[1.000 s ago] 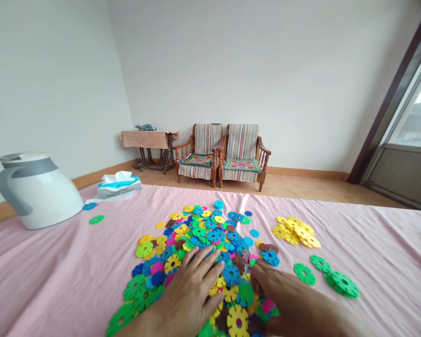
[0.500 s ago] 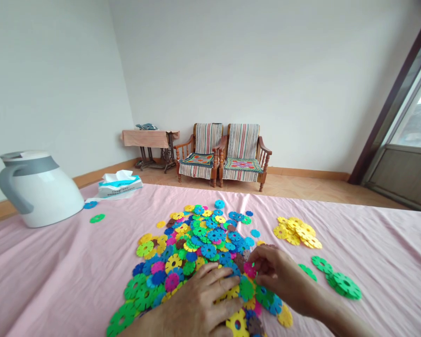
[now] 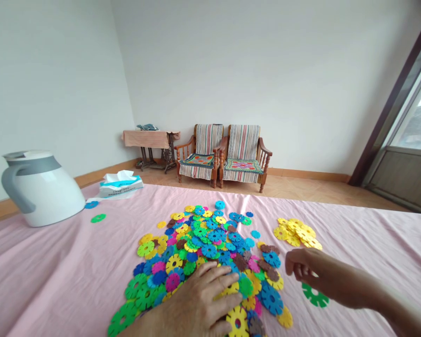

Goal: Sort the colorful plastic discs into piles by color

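The left hand [image 3: 206,297] lies palm-down, fingers apart, on the pile of multicoloured notched plastic discs [image 3: 199,231]. To the pile's right, the right hand [image 3: 317,270], fingers curled, grip unclear, partly hides a green notched disc [image 3: 317,299] near yellow notched discs [image 3: 296,229].

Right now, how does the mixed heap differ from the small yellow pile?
The mixed heap has many colours; the yellow pile shows only yellow. The mixed heap spreads much wider, while the yellow pile is compact. The left hand lies over the mixed heap, whereas the right hand is on the near side of the yellow pile. Both show notched discs on the pink cloth.
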{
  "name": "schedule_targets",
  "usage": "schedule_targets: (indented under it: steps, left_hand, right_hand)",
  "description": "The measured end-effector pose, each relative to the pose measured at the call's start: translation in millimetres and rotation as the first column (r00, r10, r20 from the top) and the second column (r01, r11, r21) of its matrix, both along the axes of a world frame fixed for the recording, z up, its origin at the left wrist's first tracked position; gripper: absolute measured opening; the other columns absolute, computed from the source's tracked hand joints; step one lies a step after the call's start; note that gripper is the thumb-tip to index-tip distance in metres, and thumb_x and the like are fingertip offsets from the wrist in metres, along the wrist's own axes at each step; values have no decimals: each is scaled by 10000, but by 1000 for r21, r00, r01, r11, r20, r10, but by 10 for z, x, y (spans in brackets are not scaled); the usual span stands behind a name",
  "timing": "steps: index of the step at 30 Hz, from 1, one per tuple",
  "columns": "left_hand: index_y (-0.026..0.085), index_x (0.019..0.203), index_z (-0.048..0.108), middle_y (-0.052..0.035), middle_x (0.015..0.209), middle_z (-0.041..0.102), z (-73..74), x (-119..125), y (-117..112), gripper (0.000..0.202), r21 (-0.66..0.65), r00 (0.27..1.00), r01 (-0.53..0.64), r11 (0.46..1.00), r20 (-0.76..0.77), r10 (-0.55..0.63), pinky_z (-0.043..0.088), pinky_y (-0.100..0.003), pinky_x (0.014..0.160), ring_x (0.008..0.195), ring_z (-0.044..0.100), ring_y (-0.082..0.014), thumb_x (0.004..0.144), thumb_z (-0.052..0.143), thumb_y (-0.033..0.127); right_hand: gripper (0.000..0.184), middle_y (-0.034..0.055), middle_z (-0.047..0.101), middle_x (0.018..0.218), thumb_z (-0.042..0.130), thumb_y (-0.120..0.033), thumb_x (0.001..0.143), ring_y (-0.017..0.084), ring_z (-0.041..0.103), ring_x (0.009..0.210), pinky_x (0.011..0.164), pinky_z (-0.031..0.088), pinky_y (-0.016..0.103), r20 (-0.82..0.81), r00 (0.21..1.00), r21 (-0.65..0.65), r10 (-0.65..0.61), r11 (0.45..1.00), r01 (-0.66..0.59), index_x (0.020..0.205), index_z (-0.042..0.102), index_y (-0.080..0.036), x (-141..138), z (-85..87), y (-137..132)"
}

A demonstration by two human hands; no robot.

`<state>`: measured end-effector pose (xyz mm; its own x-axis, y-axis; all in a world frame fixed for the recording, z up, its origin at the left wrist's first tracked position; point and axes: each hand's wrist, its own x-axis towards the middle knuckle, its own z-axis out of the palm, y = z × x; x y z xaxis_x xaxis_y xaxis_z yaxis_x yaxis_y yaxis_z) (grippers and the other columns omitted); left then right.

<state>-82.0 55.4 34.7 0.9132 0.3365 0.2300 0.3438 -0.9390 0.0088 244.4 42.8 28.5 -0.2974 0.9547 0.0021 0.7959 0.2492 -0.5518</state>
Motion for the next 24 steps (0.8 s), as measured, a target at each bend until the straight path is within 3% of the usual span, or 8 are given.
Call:
schedule_targets:
  steps: [4,7,9,14,20,24]
  left_hand:
    - [224,1230,576,-69,1308,588,-57,-8,18,325,-4,998,-23,1000,62,23,386,-445,1057,1229,506,-266,927,535,333]
    - [220,1258,558,-76,1307,588,-98,-26,45,356,-13,995,-58,998,86,59,382,-470,1060,1237,499,-268,917,554,321]
    - [227,1267,555,-80,1320,577,-117,-37,67,366,-21,989,-105,994,99,107,395,-490,1048,1234,504,-271,910,565,305]
    - [242,1231,590,-81,1323,575,-186,-53,113,328,-26,967,-226,974,115,227,424,-540,1009,1226,508,-295,910,565,306]
    - [261,1235,585,-57,1319,576,-262,-77,119,337,-18,957,-239,971,167,239,429,-505,1015,1215,515,-274,900,578,300]
    - [266,1250,570,-53,1329,568,-260,-83,123,347,-9,960,-238,971,149,237,427,-508,1016,1221,509,-274,905,570,307]
  right_hand:
    - [179,44,665,854,524,-149,737,200,608,790,724,487,332,35,997,38,-62,997,60,840,649,-226,9,-40,22]
    - [163,32,659,841,482,-191,823,175,605,753,698,494,310,2,1000,55,9,998,-9,849,639,-224,-266,-17,19]
    - [160,40,656,896,492,-193,836,182,611,835,756,502,318,-26,997,79,74,994,-72,905,633,-219,-471,-27,-5]
    - [412,94,586,1180,552,-111,775,250,500,1187,1008,409,431,15,991,129,136,982,-137,1162,596,-243,-785,-94,-66]
    - [521,113,559,1214,549,-104,784,264,491,1217,1031,405,444,59,993,79,104,991,-108,1280,551,-262,-899,0,-94]
    - [566,123,476,1379,559,-116,767,275,431,1293,1080,351,455,67,992,46,104,993,-107,1315,519,-251,-876,-37,-115]
